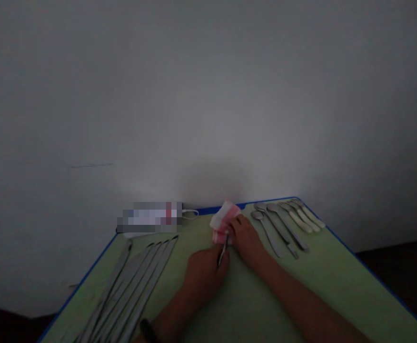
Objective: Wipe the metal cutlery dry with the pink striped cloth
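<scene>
Near the green counter's far edge [210, 210], left hand [202, 270] grips a likely slippery metal utensil [223, 250] by its near end, right hand [247, 239] soft pink-and-white cloth [223, 217].

Looks like a room in a home here, with a plain, marked wall [208, 105] behind a small blue-edged green table [265, 295] bearing everyday cutlery [289, 219] at right.

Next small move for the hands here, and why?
Probably close the right hand around the pink-and-white cloth and draw it gently along the metal utensil. The left hand holds the near end, and the far end runs up to the cloth.
</scene>
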The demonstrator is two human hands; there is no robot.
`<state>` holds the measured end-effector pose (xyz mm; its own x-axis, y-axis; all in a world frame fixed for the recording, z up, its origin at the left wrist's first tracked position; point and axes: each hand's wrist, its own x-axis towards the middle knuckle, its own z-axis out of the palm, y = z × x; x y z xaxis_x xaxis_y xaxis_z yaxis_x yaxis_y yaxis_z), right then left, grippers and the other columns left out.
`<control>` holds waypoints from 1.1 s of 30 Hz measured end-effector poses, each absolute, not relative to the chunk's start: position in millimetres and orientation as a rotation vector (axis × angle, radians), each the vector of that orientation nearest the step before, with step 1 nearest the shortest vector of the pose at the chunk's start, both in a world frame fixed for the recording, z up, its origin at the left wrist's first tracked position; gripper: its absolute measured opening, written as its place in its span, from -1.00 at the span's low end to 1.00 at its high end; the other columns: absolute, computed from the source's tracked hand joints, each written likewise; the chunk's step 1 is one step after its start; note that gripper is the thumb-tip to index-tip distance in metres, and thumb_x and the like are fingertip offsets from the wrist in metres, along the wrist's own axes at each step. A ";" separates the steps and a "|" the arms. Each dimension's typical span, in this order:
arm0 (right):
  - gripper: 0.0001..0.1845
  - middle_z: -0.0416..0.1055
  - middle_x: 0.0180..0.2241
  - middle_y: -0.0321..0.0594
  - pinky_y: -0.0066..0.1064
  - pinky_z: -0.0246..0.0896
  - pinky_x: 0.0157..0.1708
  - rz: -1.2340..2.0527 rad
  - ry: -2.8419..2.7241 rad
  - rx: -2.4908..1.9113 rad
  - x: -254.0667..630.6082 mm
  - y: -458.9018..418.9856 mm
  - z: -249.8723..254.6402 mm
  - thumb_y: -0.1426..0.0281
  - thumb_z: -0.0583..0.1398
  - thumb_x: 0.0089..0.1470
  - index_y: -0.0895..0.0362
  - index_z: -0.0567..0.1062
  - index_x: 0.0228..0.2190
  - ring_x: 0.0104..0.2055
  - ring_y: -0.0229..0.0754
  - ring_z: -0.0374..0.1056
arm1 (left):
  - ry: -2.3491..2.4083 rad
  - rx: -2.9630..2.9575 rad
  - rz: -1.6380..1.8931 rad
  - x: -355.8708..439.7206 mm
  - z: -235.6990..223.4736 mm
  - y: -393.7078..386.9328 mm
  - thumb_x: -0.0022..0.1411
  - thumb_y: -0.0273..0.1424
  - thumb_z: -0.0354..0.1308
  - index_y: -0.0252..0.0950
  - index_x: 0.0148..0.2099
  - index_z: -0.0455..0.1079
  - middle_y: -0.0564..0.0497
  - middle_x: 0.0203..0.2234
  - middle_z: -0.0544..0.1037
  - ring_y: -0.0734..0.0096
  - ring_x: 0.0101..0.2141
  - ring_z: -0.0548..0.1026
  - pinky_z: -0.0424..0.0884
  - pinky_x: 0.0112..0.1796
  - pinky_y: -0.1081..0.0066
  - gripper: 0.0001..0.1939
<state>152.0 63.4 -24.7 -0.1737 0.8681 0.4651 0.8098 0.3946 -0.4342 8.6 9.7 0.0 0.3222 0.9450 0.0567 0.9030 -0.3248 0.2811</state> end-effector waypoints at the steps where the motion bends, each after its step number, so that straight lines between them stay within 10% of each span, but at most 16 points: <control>1: -0.77 0.33 -0.23 -0.06 -0.24 0.14 -0.07 0.162 -1.955 -1.391 152.8 65.0 -24.9 0.45 -0.05 0.15 0.15 0.39 -0.30 -0.14 -0.09 0.24 | 1.700 2.328 0.346 8.0 0.7 11.0 0.30 -0.28 -0.19 -0.25 -0.26 0.36 -0.07 -0.40 0.56 0.23 -0.36 0.51 0.22 -0.38 0.37 -0.69; 13: -0.76 0.45 -0.37 -0.21 -0.27 0.25 -0.19 1.178 -1.017 -0.871 175.1 77.5 -22.6 0.29 0.01 -0.02 0.11 0.42 -0.43 -0.26 -0.14 0.35 | 1.422 1.943 0.669 10.7 4.6 13.4 0.32 -0.20 -0.26 -0.22 -0.40 0.17 0.13 -0.65 0.39 0.41 -0.55 0.42 0.25 -0.44 0.46 -0.67; 33: -0.75 0.49 -0.38 -0.19 -0.30 0.34 -0.31 1.738 -0.941 -0.698 173.7 72.8 -22.7 0.27 0.13 -0.02 0.14 0.45 -0.30 -0.36 -0.19 0.39 | 1.500 2.243 0.442 10.3 -0.9 13.9 0.28 -0.23 -0.16 -0.25 -0.42 0.27 0.04 -0.54 0.46 0.37 -0.46 0.41 0.13 -0.46 0.47 -0.68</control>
<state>173.7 72.8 -22.7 -0.3345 0.9420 -0.0263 -0.4929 -0.1987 -0.8471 10.3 13.9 -0.9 0.3728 0.9272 0.0369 0.7992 -0.3410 0.4950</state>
